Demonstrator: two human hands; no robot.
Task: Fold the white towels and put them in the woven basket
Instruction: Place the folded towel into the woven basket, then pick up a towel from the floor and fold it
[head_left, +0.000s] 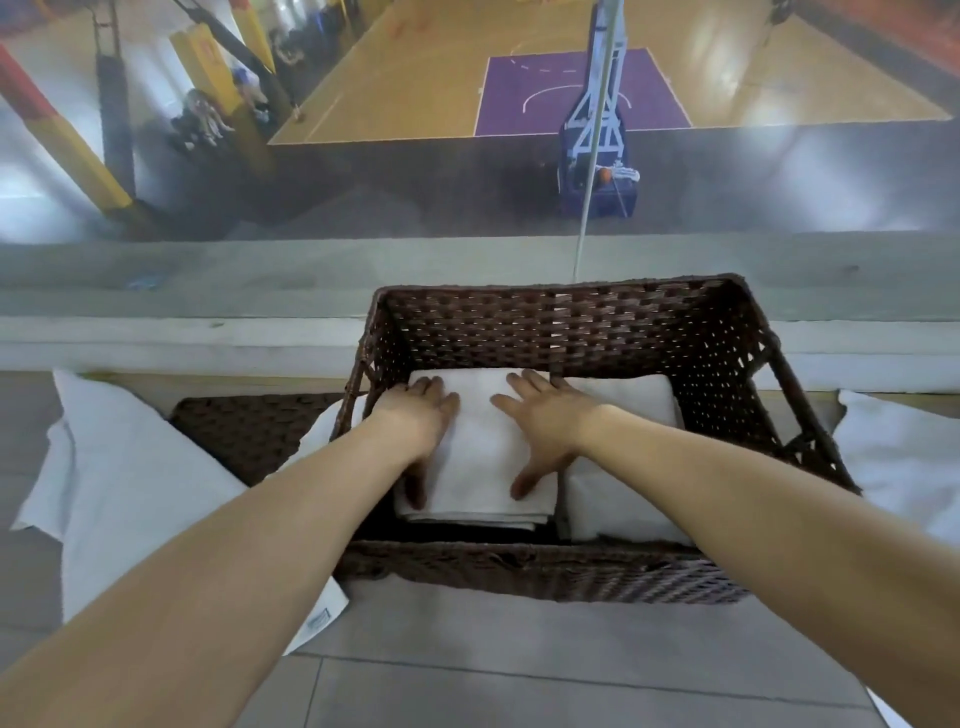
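Observation:
A dark brown woven basket (571, 327) stands on the grey tiled floor in front of me. Inside it lie two folded white towels side by side. Both my hands lie on the left folded towel (483, 457). My left hand (421, 415) rests flat along its left edge with fingers straight and the thumb down its side. On the same towel's right part, my right hand (545, 421) presses with spread, straight fingers. The right folded towel (618, 493) lies partly under my right forearm.
An unfolded white towel (130, 467) lies on the floor to the left, partly over a flat woven lid (244, 426). Another white towel (904, 467) lies at the right. A low concrete ledge (208, 332) runs behind the basket, with a basketball court far below.

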